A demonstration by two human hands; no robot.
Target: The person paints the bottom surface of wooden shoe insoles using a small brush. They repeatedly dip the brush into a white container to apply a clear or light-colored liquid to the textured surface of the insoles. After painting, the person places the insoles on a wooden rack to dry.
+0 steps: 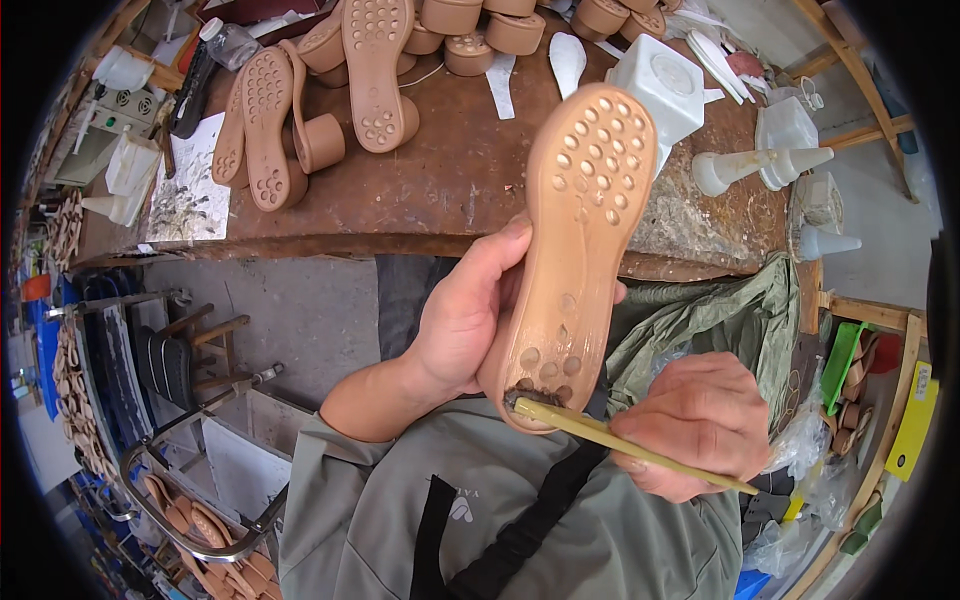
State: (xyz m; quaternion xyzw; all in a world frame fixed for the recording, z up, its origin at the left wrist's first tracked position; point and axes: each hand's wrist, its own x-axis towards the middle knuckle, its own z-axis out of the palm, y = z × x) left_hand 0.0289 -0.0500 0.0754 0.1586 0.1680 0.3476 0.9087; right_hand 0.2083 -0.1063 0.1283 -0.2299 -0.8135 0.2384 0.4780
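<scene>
My left hand (468, 310) grips a tan rubber shoe sole (580, 230) from its left side, tread up, toe pointing away from me. My right hand (705, 420) holds a thin yellow-handled brush (620, 440). The brush's dark tip touches the heel end of the sole, close to my chest. Both hands are above my lap, in front of the brown workbench (450, 180).
More tan soles (375, 60) and round heel blocks (515, 30) lie on the bench, with white glue bottles (745, 165) and a white container (665, 80) at right. A rack with soles (200, 520) stands lower left. Bags and bins sit at right.
</scene>
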